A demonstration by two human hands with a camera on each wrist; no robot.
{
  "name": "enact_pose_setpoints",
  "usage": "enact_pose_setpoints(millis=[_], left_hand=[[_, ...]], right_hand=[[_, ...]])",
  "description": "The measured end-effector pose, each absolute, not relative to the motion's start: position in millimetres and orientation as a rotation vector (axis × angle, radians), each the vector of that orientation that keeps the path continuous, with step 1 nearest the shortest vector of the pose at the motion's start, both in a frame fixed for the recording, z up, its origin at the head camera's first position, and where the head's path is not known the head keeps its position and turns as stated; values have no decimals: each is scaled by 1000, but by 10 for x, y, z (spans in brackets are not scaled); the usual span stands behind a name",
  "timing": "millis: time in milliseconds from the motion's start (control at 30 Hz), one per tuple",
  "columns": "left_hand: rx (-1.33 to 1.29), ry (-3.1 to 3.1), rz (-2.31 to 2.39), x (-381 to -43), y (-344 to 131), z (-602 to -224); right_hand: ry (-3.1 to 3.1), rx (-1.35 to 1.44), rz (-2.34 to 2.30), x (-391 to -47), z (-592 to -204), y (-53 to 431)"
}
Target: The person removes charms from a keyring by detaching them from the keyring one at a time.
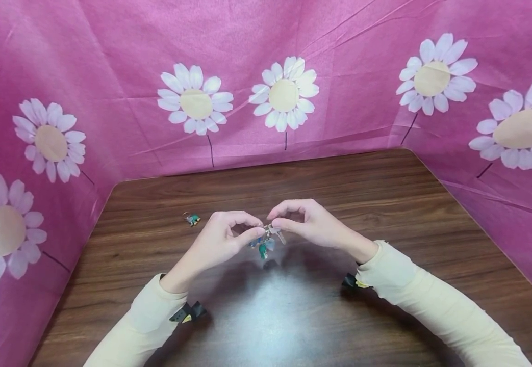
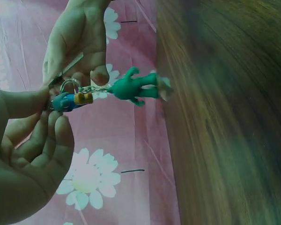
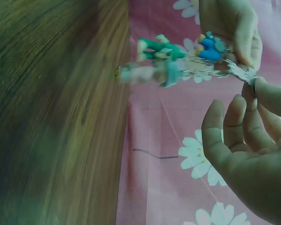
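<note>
A bunch of keychains hangs in the air between both hands, above the middle of the table. My left hand [image 1: 224, 237] pinches it near the top, beside a small blue and yellow figure [image 2: 65, 101]. With thumb and fingertips, my right hand [image 1: 313, 224] pinches its other side, where a silver key [image 1: 281, 236] shows. From chains below the fingers dangle a green figure [image 2: 131, 88] and a pale figure with a teal top [image 3: 145, 75], blurred in the right wrist view. A metal ring [image 2: 69, 84] shows between the hands; the fingertips hide part of it.
Another keychain [image 1: 193, 219], green with some yellow and a metal ring, lies on the brown wooden table [image 1: 266, 183] left of the hands. Pink cloth [image 1: 247, 30] with white flowers stands around the table's back and sides.
</note>
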State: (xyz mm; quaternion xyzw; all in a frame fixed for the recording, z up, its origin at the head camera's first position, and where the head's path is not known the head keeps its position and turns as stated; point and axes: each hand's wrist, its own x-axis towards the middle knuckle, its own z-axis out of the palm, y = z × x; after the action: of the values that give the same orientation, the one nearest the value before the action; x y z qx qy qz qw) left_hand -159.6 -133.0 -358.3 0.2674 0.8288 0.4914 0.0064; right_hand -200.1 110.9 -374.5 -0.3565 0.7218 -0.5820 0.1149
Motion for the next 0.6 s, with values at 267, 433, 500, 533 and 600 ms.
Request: enact_pose_setpoints(millis=[267, 433, 500, 533, 600], left_hand=[[841, 2547, 1586, -1607, -1307, -3598], [741, 2504, 1718, -1616, -1284, -3598], [703, 2490, 1752, -1619, -1280, -3590], [689, 2480, 1765, -1622, -1278, -3590], [665, 2477, 1777, -1631, -1275, -3593]], right_hand=[[2148, -1090, -1673, -2033, -3821, 1065], [2155, -1194, -1707, -1997, -3848, 1113], [2142, -1201, -1746, -1992, -3851, 1115], [2137, -1196, -1766, -1992, -3856, 1111], [2137, -1185, -1808, -1996, -3860, 1093]])
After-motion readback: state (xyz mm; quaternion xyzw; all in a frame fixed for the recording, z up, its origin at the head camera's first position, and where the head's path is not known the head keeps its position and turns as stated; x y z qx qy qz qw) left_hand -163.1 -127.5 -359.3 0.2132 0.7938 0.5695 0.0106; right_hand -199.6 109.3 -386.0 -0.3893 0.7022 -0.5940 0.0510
